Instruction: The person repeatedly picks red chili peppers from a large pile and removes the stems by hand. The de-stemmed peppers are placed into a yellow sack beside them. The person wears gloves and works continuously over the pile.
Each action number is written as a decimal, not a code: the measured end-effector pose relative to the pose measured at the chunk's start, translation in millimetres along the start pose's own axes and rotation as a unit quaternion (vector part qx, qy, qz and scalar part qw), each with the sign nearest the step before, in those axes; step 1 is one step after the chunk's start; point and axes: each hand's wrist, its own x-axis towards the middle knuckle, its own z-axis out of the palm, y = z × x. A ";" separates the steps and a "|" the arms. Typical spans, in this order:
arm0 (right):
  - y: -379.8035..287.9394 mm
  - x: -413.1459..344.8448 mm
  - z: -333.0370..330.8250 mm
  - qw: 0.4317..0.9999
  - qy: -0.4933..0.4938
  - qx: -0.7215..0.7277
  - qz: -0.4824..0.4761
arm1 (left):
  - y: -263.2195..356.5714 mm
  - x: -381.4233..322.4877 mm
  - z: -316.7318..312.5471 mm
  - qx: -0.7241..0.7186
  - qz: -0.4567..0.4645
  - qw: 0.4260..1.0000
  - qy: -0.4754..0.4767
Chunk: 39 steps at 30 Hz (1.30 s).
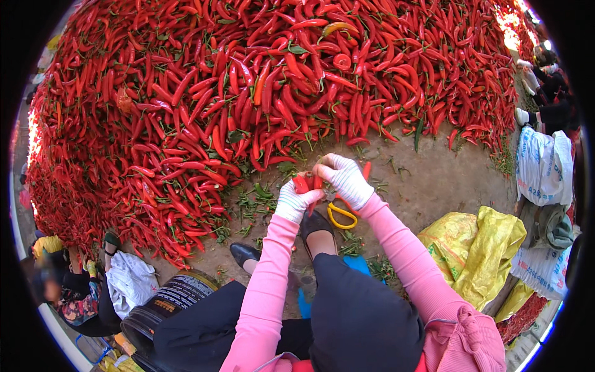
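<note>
A few red chili peppers (302, 184) are gripped in my left hand (294, 199), which wears a pale striped fingerless glove. My right hand (345, 179), gloved the same way, has its thumb and fingers drawn together at the tops of those peppers. Scissors with a yellow handle loop (342, 216) hang beneath my right palm; their blades point toward the left hand and are partly hidden. A red piece, which I cannot identify for certain, shows behind the right hand. Beyond both hands rises a large heap of red chilies (279, 79).
Green stem trimmings (253, 200) litter the ground by my black shoes (316, 228). Yellow woven sacks (488, 251) lie at right, near white printed sacks (544, 167). At left are a dark bucket (172, 297), a white sack (132, 281) and a seated person (79, 297).
</note>
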 end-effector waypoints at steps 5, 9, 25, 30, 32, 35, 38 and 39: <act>14.1 -7.0 -5.8 0.946 -0.083 0.285 0.128 | 7.3 -4.1 -8.6 0.176 0.054 0.983 -0.026; 25.4 -24.5 -36.4 0.962 -0.118 0.183 0.164 | 10.9 -3.0 -18.1 0.115 0.023 0.989 -0.089; -26.5 16.7 -1.5 0.688 -0.260 -0.608 -0.298 | 24.9 6.5 -27.3 0.642 0.060 0.762 -0.061; -22.0 10.4 1.7 0.699 -0.251 -0.616 -0.262 | 39.9 7.5 -15.4 0.763 0.025 0.640 -0.087; -15.7 3.0 4.3 0.701 -0.259 -0.628 -0.215 | 41.1 4.2 -10.9 0.782 0.038 0.615 -0.098; -1.1 -12.2 5.1 0.800 -0.196 -0.550 -0.137 | 39.5 -0.9 -9.7 0.760 0.075 0.641 -0.075; 15.3 -37.9 -18.5 0.971 -0.217 -0.003 0.097 | 32.8 -4.0 -13.2 0.574 0.142 0.806 0.001; 21.7 -49.1 -26.8 0.972 -0.209 -0.040 0.104 | 29.1 -4.7 -14.5 0.475 0.169 0.863 0.032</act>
